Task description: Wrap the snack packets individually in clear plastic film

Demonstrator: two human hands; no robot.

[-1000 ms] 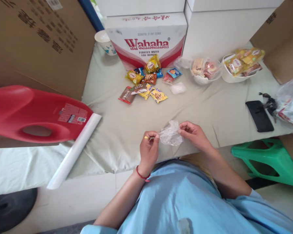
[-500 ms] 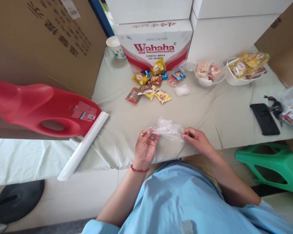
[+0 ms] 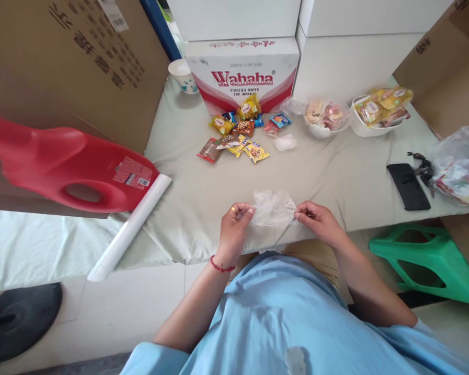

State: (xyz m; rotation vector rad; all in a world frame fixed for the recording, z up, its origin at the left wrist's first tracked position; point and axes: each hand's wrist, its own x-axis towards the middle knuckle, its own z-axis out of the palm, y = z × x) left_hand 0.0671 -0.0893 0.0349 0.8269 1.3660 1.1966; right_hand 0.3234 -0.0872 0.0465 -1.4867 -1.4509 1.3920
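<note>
Between my hands, at the front of the cloth-covered table, a crumpled clear plastic bag is held up by its two sides. My left hand pinches its left edge, and a ring and a red wrist cord show on that side. At its right edge my right hand is closed in a pinch. Farther back lies a loose pile of wrapped snacks. Close by it is a small folded piece of clear plastic.
A white roll and a red jug lie to the left. Bowls of snacks, a clear one and a white one, stand back right. A black phone and a full plastic bag are at right; a water carton stands behind.
The bag is spread a little wider and flatter between my hands. My left hand has turned, its palm facing less upward. The view has shifted slightly.
</note>
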